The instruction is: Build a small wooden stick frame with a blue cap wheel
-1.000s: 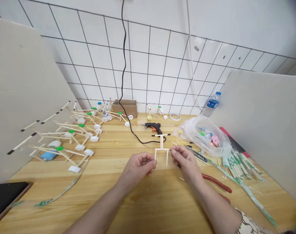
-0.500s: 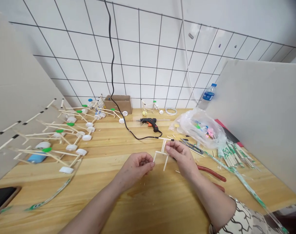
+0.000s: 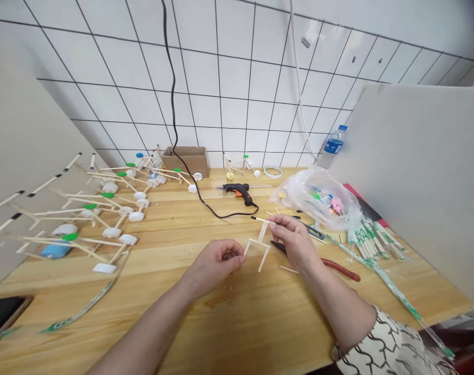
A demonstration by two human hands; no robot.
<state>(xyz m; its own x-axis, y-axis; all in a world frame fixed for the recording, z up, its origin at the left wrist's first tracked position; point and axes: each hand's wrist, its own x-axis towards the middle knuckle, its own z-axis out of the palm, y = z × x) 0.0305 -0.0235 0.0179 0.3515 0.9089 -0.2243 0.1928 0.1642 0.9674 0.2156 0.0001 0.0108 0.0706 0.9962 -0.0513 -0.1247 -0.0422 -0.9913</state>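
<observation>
A small frame of pale wooden sticks [image 3: 262, 233] is held up between my hands, with two prongs pointing down toward me and a crossbar at its far end. The crossbar's left tip is black. My left hand [image 3: 220, 260] pinches the end of the left prong. At the crossbar's right end, the fingers of my right hand [image 3: 294, 237] are closed on the stick and cover its tip. Red-handled pliers [image 3: 340, 269] lie on the table partly under my right hand, and a loose stick [image 3: 289, 269] is beside them.
Several stick-built models with white wheels [image 3: 112, 233] stand at the left. A black glue gun [image 3: 239, 191] lies at the back near a cardboard box [image 3: 188, 161]. To the right are scissors [image 3: 315, 231], a plastic bag [image 3: 299, 190], wrapped stick bundles [image 3: 372, 239] and a water bottle [image 3: 333, 146].
My right hand has shifted its grip to the crossbar's right end, and the crossbar's black left tip now shows. The left hand still pinches the prong. The view has shifted slightly.
</observation>
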